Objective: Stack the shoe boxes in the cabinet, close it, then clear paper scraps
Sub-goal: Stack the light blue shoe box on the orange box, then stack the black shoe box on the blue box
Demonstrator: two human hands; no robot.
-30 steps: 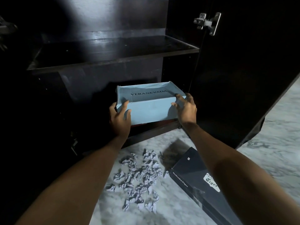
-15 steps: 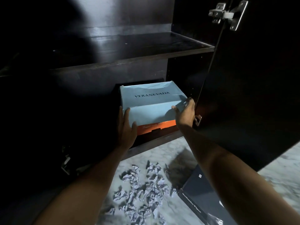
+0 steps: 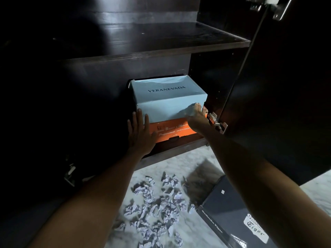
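The dark cabinet is open, and its low shelf holds the blue box sitting on top of the orange box, long sides running back into the cabinet. Both hands are at the front of the stack. The left hand lies flat with straight fingers on the front left. The right hand touches the blue box's front right corner, but blur hides its fingers. The black box waits on the floor, closer to the right hand and cut off by the edge. Paper scraps lie beside it
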